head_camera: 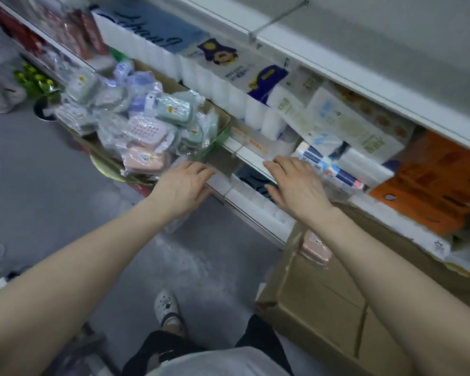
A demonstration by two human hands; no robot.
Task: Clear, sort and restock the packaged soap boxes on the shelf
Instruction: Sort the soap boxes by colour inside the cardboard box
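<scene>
Both hands are stretched out palm-down, fingers loose, holding nothing: left hand (185, 183) and right hand (296, 183) by the shelf edge (251, 155) mid-frame. Wrapped soap boxes (147, 126) are heaped in a cardboard box (221, 115) at centre left, and tissue packs (337, 123) crowd the upper right.

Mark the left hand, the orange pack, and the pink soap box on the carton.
left hand (183, 185): head view, back of hand.
orange pack (432, 185): head view, top face.
pink soap box (316, 246): head view, wrapped lid.
</scene>
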